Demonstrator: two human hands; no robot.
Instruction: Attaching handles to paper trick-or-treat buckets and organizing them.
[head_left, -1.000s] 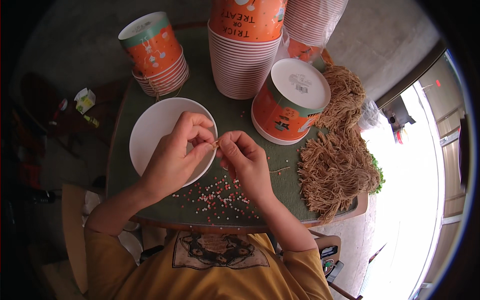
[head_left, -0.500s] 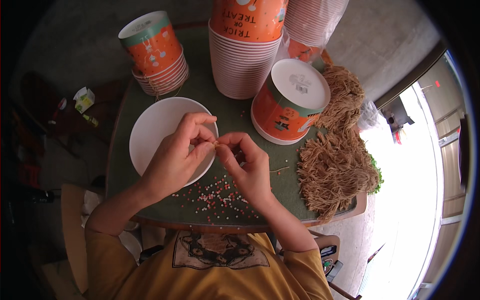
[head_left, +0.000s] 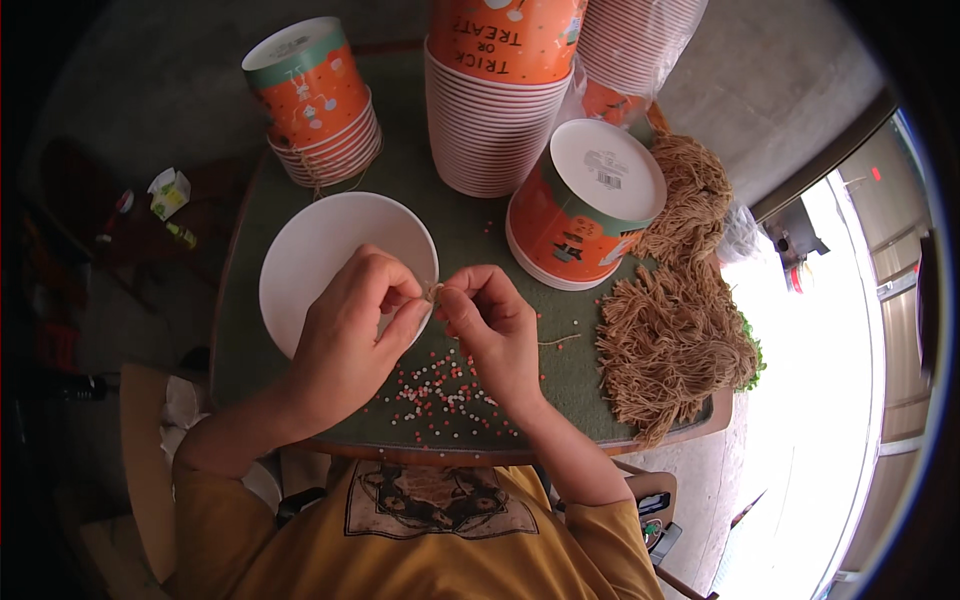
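Observation:
A paper bucket [head_left: 310, 245] stands mouth up on the green tabletop, its white inside showing. At its right rim my left hand [head_left: 350, 325] is closed in a pinch, with the forearm passing over the bucket's near edge. Facing it, my right hand [head_left: 495, 330] pinches too, thumb against curled forefinger. Between the two sets of fingertips shows a small bit of pale tan twine [head_left: 434, 294]; the fingers hide most of it. Scattered small red and white beads [head_left: 440, 388] lie on the table below my hands. A short twine piece [head_left: 560, 340] rests right of my right hand.
Upside-down orange buckets stand behind: a small stack [head_left: 318, 120] at left, a tall stack [head_left: 490, 120] in the middle, one nearer bucket [head_left: 575, 225] at right. Tan twine bundles [head_left: 670, 350] cover the table's right side. A bagged stack [head_left: 640, 50] sits at the far right.
My left forefinger, stretched out before, has curled down into the pinch. Both hands stay together at the bucket's rim on the twine. The whole view has shifted slightly.

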